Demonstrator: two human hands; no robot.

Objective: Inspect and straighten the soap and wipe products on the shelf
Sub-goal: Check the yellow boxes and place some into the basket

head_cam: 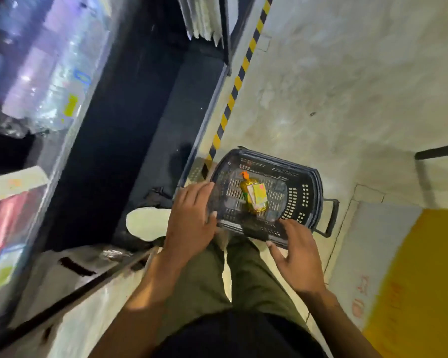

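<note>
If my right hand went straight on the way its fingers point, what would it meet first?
Most likely the near rim of the basket: the fingers of the right hand point at it. The yellow bottle lies further in. Depth is unclear, so the hand may pass above the rim.

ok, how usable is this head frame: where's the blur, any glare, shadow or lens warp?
Head view: shelf packs at left are smeared by motion blur, with glare on their plastic wrap; the basket and the yellow bottle in it read fairly sharp; left hand and right hand are slightly soft; the lower shelf bay is lost in shadow; the striped floor tape leans and bows slightly, wide-angle.
</note>
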